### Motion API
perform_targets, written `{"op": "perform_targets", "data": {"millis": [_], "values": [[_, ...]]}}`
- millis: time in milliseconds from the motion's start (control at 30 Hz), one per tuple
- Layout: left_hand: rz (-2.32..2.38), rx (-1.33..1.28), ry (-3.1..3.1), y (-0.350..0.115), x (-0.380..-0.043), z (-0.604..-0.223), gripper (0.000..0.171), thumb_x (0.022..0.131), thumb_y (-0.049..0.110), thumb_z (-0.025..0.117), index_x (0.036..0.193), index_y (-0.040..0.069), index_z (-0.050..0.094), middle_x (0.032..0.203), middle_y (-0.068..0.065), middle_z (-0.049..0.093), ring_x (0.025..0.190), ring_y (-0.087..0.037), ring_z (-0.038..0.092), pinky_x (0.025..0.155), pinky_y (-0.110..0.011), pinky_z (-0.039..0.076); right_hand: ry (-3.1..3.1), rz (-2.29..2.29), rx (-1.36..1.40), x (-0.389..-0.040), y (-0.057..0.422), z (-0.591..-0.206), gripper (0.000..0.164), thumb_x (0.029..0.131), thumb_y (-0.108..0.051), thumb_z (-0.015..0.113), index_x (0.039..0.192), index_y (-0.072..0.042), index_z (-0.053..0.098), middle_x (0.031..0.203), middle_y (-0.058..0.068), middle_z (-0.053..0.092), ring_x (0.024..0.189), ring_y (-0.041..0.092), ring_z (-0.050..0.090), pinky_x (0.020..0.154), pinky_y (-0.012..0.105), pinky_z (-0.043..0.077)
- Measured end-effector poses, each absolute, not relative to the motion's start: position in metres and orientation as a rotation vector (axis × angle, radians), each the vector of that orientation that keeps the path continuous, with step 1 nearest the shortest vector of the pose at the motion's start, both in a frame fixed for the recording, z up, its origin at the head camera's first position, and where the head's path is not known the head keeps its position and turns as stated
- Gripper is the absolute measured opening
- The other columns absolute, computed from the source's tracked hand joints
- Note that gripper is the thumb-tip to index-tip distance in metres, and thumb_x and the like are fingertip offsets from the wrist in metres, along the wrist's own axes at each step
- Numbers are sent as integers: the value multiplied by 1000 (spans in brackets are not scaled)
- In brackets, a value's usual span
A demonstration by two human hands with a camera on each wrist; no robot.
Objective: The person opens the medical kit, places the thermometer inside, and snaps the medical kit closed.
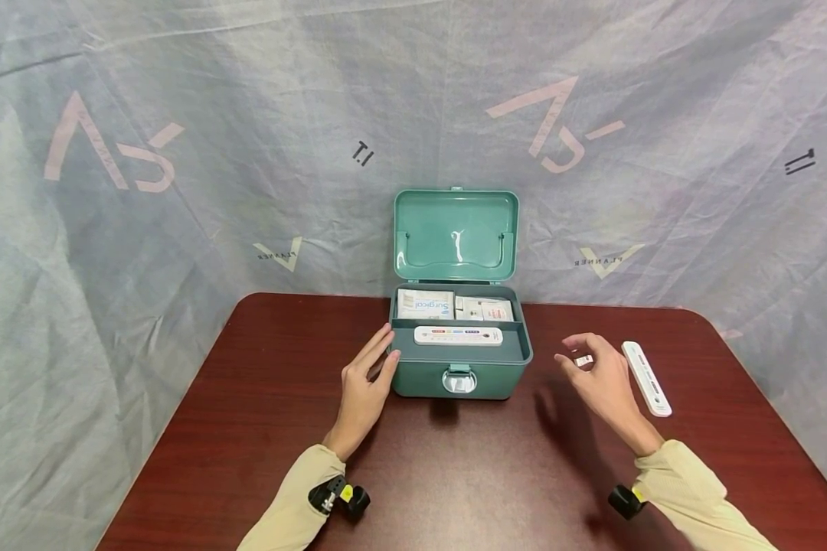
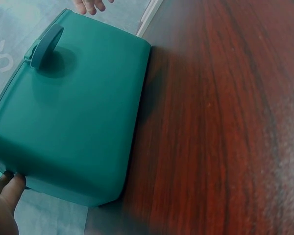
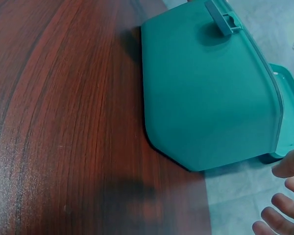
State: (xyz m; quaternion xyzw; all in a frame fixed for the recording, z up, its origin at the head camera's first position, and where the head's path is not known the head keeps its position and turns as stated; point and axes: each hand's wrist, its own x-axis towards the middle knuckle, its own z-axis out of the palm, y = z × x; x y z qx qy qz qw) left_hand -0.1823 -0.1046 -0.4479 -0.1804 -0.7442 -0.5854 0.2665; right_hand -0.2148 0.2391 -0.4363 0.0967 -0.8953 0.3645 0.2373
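A teal storage box (image 1: pixel 459 379) with its lid (image 1: pixel 457 233) raised stands at the middle of the table. My left hand (image 1: pixel 365 386) rests its fingertips against the box's left rim; in the left wrist view, the thumb and fingers (image 2: pixel 12 191) touch that corner. Inside the box lies a long white flat case (image 1: pixel 458 336) with coloured marks, in front of a packet labelled Surgical (image 1: pixel 424 304) and another white packet (image 1: pixel 484 308). To the right, my right hand (image 1: pixel 603 383) hovers apart from the box, fingers loosely bent. A small white item (image 1: pixel 583 360) shows partly behind its fingers.
Another long white flat case (image 1: pixel 646 379) lies on the table just right of my right hand. The reddish-brown table (image 1: pixel 262 428) ends at a grey fabric backdrop (image 1: pixel 331 92). A round latch (image 1: pixel 459 380) sits on the box's front.
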Motion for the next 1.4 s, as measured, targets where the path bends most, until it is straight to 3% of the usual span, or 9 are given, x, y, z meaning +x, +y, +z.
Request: {"op": "perform_targets", "data": {"millis": [167,367,567,1167,1400], "values": [[-1581,-482,-2023,-105,-183,-447,35,91,-5,58,125,-13,54,134,-26,49,124,-38,47,90,-51,45,-2443,984,255,-215,241,-438,22,77,-4,75,96,-1,66,86,8,65,69,15,60,58,19,50],[-1582,-469,-2032,-105,-182,-447,35,91,-5,58,125,-13,54,134,-26,49,124,-39,47,91,-51,44,-2448,995,223,-216,243,-442,21,77,-4,75,96,-2,66,86,10,64,72,24,60,58,13,47],[-1585,-475,-2029,-105,-183,-448,35,91,-4,58,125,-12,54,135,-25,49,124,-38,46,91,-52,44,-2466,1019,177,-215,246,-445,23,79,-6,74,99,0,66,90,14,65,77,29,60,60,17,48],[-1577,-487,-2010,-105,-183,-449,35,91,-6,57,125,-13,54,134,-27,49,123,-40,46,90,-51,45,-2482,997,57,-212,252,-458,25,77,-6,76,98,1,65,88,17,62,77,29,57,61,20,43],[-1564,-497,-1998,-105,-183,-450,35,91,-6,58,125,-13,54,133,-27,49,123,-40,47,90,-52,45,-2479,988,22,-212,255,-460,26,76,-7,76,99,0,65,88,16,63,76,16,52,63,22,46]]}}
